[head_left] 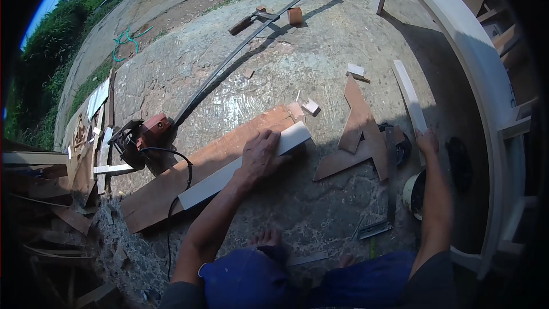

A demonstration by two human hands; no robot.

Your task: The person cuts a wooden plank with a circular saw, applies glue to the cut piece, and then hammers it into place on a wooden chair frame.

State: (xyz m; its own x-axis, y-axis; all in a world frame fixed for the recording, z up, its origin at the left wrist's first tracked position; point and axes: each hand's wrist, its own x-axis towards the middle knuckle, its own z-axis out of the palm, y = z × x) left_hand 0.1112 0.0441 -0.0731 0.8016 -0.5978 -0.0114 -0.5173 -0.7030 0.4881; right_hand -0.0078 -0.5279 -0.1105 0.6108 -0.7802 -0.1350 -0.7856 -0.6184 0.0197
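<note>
My left hand (260, 153) lies over a pale squared length of wood (214, 182), its fingers curled across the far edge near the right end. That pale piece rests along a wide brown board (171, 186) on the ground. Off to the right, my right hand (426, 140) is closed round the near end of a pale, narrow wood strip (409, 88) that points away from me. Between my hands lie brown angled wood pieces (360, 137) and a dark metal square (391, 194). Small pale offcuts (310, 107) sit just past the board's far end.
A reddish circular saw (146, 137) with a black cord stands left of the board. A long bar clamp (246, 43) stretches across the concrete behind it. Wood scraps (86, 160) pile up at left. A pale curved wooden frame (480, 57) rises at right, near a round tin (413, 194).
</note>
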